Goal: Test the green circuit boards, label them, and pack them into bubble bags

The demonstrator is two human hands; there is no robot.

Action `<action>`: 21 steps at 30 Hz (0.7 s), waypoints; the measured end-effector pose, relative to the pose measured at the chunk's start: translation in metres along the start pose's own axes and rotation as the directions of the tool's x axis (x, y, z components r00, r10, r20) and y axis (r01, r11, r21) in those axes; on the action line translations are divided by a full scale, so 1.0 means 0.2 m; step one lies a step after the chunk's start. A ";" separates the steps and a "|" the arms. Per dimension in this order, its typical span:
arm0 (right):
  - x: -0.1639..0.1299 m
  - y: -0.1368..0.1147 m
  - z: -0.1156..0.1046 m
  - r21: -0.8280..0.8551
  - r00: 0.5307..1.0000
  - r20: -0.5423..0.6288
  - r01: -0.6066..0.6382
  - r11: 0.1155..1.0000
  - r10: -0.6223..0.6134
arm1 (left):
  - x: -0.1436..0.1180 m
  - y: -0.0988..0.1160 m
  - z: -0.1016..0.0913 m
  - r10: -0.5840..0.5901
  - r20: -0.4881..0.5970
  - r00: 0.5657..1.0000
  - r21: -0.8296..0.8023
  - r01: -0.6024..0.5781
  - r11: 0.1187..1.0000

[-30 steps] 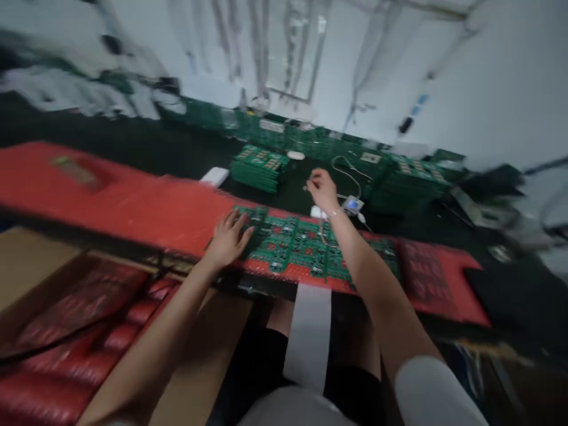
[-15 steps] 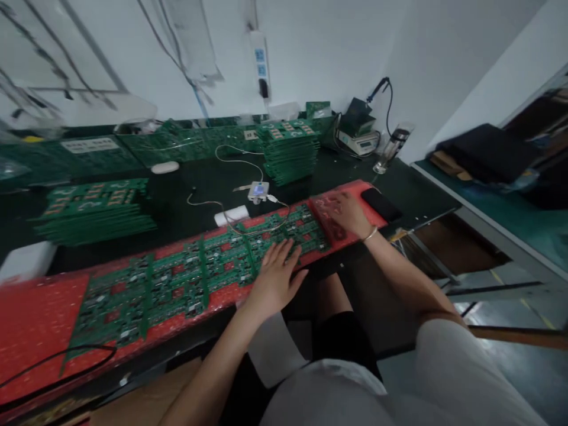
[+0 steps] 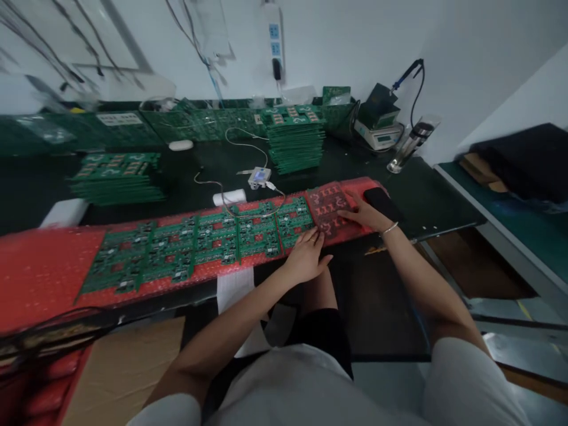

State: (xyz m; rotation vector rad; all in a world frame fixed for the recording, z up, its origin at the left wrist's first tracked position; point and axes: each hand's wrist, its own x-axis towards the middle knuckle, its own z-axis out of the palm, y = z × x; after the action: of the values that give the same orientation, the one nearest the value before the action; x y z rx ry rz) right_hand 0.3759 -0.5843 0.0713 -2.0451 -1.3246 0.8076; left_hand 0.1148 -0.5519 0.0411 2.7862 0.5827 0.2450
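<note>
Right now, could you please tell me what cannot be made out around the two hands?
- Head view: part of the wrapped board lies under the right hand.
- Components on the circuit boards: too small to identify.
- Left hand: palm contact with the red strip is hidden.

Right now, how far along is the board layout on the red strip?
Looks done: a row of green circuit boards lies side by side on the red bubble wrap. In hand: the left hand rests flat at the row's right end, and the right hand presses the wrapped board. Left: two stacks of boards on the bench behind are not laid out.
</note>
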 end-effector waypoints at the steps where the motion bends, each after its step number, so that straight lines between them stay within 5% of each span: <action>1: 0.01 -0.01 0.00 0.030 0.998 0.007 0.055 0.998 -0.055 | 0.00 0.00 0.00 0.008 -0.008 1.000 -0.005 -0.008 1.000; 6: 0.01 -0.02 0.02 0.053 0.965 -0.021 0.263 0.963 -0.263 | -0.01 -0.09 -0.08 0.032 -0.039 0.999 0.019 -0.032 0.999; 14: -0.04 -0.12 -0.04 -0.275 0.981 -0.010 0.181 0.944 -0.191 | -0.03 -0.31 -0.14 -0.147 0.110 0.983 0.197 0.123 0.973; 21: -0.09 -0.45 0.03 -0.731 0.983 0.074 0.167 0.662 -0.167 | -0.06 -0.30 -0.11 -0.177 0.035 0.984 0.262 0.161 0.951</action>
State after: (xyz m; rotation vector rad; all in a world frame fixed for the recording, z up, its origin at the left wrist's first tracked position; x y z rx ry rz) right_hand 0.3135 -0.5690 0.1367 -2.4339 -2.0441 0.1611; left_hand 0.0773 -0.4991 0.0417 2.9544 0.8920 0.0532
